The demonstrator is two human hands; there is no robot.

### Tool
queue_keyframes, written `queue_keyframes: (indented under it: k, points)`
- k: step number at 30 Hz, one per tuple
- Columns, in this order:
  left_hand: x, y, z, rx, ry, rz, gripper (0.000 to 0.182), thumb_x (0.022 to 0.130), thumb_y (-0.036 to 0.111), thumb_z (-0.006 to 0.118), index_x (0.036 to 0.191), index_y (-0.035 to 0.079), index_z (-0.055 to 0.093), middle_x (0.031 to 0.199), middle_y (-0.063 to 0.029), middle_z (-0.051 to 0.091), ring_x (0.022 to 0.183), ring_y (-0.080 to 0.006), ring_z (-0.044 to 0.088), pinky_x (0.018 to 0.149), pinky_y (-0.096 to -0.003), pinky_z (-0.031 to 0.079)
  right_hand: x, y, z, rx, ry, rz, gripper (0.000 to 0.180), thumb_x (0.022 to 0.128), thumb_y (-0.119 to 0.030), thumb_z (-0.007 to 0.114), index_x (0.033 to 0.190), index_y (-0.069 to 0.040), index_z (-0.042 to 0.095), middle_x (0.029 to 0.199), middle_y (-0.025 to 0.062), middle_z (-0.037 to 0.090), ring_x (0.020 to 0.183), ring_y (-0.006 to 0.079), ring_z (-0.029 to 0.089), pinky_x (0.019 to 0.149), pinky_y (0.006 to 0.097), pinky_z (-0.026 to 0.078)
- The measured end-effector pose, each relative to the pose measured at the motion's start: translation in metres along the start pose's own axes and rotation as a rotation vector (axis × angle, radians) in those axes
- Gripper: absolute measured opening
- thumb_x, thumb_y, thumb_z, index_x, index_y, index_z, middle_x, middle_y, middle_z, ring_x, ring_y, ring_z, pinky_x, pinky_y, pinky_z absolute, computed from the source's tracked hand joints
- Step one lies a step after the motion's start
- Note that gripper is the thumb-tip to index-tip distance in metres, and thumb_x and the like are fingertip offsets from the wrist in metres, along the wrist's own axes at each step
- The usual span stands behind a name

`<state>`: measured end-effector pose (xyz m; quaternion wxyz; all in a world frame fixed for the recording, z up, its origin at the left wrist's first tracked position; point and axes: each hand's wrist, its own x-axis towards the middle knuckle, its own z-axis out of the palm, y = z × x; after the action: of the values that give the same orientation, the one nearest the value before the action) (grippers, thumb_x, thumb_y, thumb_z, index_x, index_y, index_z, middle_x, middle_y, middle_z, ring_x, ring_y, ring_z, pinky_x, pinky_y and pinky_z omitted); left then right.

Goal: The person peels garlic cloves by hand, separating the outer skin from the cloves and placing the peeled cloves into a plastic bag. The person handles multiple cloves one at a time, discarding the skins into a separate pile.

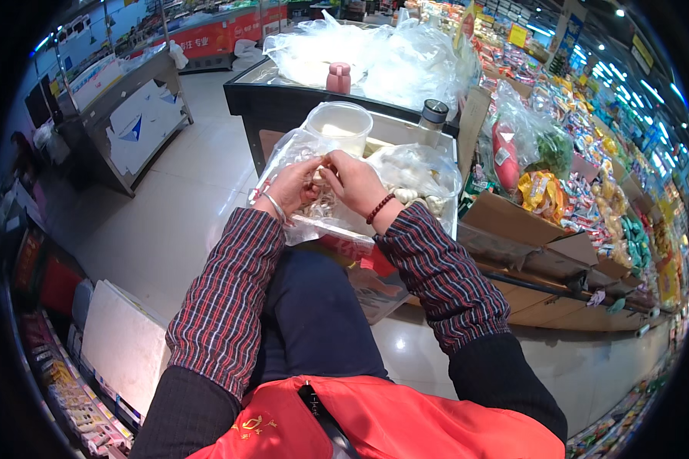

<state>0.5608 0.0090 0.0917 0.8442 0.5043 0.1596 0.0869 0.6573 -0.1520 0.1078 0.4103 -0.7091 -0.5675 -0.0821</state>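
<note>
Over a white tray lined with plastic, my left hand (pixel 291 185) and my right hand (pixel 353 182) meet at the fingertips. A small pale piece, perhaps garlic, is pinched between them, mostly hidden by the fingers. Below lie papery garlic skins (pixel 320 207). Just behind my hands stands a clear plastic tub (pixel 340 127) with pale contents at its bottom. To the right of my right hand, whole garlic bulbs (pixel 405 195) lie beside and under a clear plastic bag (pixel 410 166).
A glass bottle with a dark lid (pixel 433 117) stands at the tray's back right. Farther back are a pink bottle (pixel 338 78) and large clear bags (pixel 410 60) on a black-edged counter. Packaged goods (pixel 585 189) fill the right side; a metal counter (pixel 143 126) stands left.
</note>
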Motion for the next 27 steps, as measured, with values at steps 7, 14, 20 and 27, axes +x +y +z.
queue_keyframes:
  k: [7,14,20,27]
  points:
    - [0.003,-0.004,-0.003,0.168,0.165,-0.022,0.053,0.107,0.057,0.050,0.077,0.014,0.059,0.058,0.0014,0.052,0.040,-0.0109,0.040,0.039,-0.0248,0.023,0.004,-0.003,0.008,-0.011,-0.068,-0.090,0.015,0.099,-0.015,0.060,0.108,-0.004,0.063,0.097,0.0242,0.068,0.091,0.0456,0.066,0.080,0.0503,0.054]
    - [0.025,-0.032,-0.025,0.742,-0.051,0.349,0.049,0.111,0.035,0.037,0.110,-0.004,0.066,0.098,-0.0159,0.067,0.084,-0.0245,0.061,0.073,-0.0357,0.049,0.010,-0.003,-0.014,-0.148,-0.345,-0.078,0.016,0.094,-0.013,0.064,0.101,-0.002,0.054,0.091,0.0217,0.064,0.086,0.0437,0.065,0.076,0.0510,0.054]
    - [0.013,-0.024,-0.018,0.587,-0.030,0.071,0.055,0.111,0.037,0.038,0.111,-0.010,0.067,0.107,-0.0260,0.073,0.100,-0.0321,0.069,0.094,-0.0408,0.050,0.018,-0.001,-0.017,-0.106,-0.446,-0.151,0.024,0.090,-0.013,0.069,0.105,-0.001,0.054,0.100,0.0195,0.064,0.092,0.0423,0.065,0.079,0.0498,0.054]
    - [0.000,-0.005,-0.008,0.199,-0.060,-0.085,0.034,0.110,0.034,0.048,0.101,0.008,0.067,0.074,0.0023,0.056,0.059,-0.0067,0.047,0.050,-0.0235,0.033,0.020,0.001,-0.021,0.039,-0.336,-0.095,0.020,0.089,-0.011,0.071,0.099,-0.002,0.057,0.089,0.0184,0.064,0.080,0.0392,0.066,0.070,0.0450,0.054]
